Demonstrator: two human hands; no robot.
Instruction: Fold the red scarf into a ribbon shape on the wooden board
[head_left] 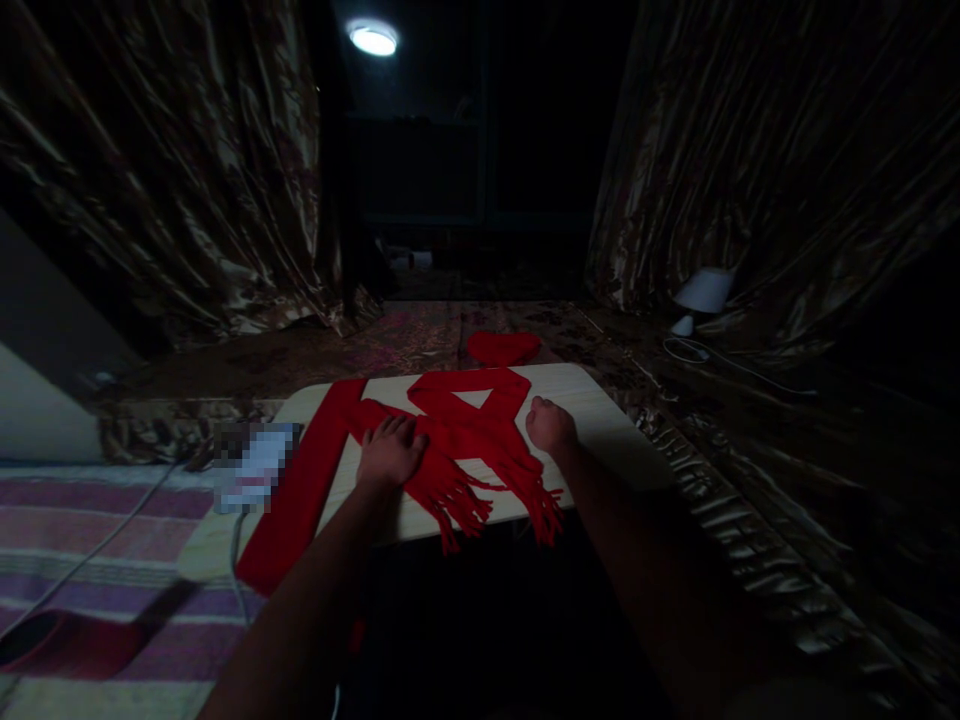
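A red fringed scarf (457, 420) lies folded across a small light wooden table (600, 420), one long end trailing off the table's left front corner. My left hand (390, 450) lies flat on the scarf, fingers spread, pressing the cloth near its fringed ends. My right hand (551, 425) is closed in a fist at the scarf's right side, apparently pinching the cloth. The fringes hang over the table's near edge.
A red heart-shaped cushion (504, 347) sits just beyond the table. A blurred white object (255, 465) with a cable rests at the table's left. A white lamp (701, 297) stands on the right. Shiny dark curtains hang on both sides. A striped rug (97, 560) covers the floor at left.
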